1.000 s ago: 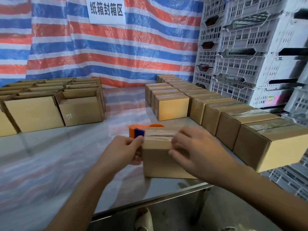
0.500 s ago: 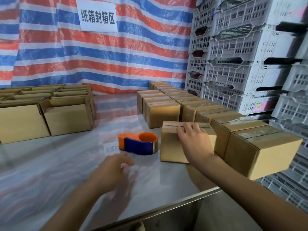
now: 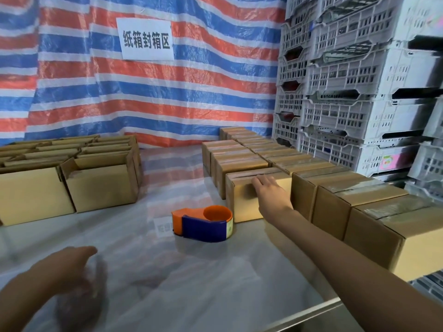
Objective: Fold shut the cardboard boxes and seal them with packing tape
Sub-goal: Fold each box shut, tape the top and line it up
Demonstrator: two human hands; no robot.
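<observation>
A taped cardboard box (image 3: 244, 202) stands at the near end of the inner row of sealed boxes (image 3: 239, 161). My right hand (image 3: 271, 191) lies flat against its front face and top edge, fingers straight. An orange and blue tape dispenser (image 3: 203, 224) sits on the table just left of that box. My left hand (image 3: 69, 264) hovers low over the table at the near left, blurred, fingers loose and holding nothing. Several open boxes (image 3: 100, 185) with raised flaps stand at the left.
A second row of sealed boxes (image 3: 374, 212) runs along the right edge of the steel table (image 3: 191, 283). Stacked white plastic crates (image 3: 359, 92) rise behind them. A striped tarp with a white sign (image 3: 146, 39) hangs at the back.
My right hand has pushed the taped box away and to the right into the row of sealed boxes. My left hand let go of it and drew back to the near left.
</observation>
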